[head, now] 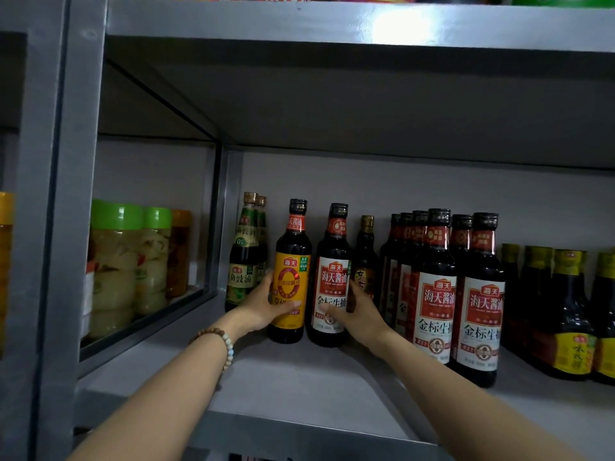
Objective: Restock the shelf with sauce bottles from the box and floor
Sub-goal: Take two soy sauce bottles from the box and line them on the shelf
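Two dark sauce bottles stand upright side by side on the grey shelf [299, 377]. My left hand [266, 304] wraps the lower body of the yellow-label bottle [293, 261]. My right hand [359, 314] grips the red-and-white-label bottle [332, 261] from its right side. A bead bracelet sits on my left wrist. The box and the floor are out of view.
Green-label bottles [244, 257] stand just left of my left hand, a small gold-capped bottle [365, 257] behind my right. Rows of red-label bottles [439, 287] and yellow-label bottles [565, 311] fill the right. Jars with green lids [116, 271] sit in the left bay behind a frame post [216, 227].
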{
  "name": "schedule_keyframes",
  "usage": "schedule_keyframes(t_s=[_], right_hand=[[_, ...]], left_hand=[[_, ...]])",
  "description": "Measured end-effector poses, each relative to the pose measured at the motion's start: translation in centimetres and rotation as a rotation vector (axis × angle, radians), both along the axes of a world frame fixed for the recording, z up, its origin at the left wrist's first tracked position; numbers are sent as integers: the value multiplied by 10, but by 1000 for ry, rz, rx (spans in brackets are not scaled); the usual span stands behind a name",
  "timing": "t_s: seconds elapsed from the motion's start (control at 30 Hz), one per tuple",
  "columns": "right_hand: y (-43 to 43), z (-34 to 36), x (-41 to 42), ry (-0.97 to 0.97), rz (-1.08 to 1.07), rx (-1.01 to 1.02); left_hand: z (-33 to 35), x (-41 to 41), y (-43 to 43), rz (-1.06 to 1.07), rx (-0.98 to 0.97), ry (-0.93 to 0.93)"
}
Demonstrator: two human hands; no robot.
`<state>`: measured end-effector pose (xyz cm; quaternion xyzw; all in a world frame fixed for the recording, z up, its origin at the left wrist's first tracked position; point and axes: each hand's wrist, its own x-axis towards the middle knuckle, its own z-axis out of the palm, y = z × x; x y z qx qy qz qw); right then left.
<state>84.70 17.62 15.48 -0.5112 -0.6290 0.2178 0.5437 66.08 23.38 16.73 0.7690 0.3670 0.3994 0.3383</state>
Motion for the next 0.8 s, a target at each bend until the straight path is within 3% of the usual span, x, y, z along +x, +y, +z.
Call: schedule_keyframes(t_s=[0.8], right_hand=[[11,-10,5,86,-33,-2]], left_hand=[[-8,0,13,10,18,-42]])
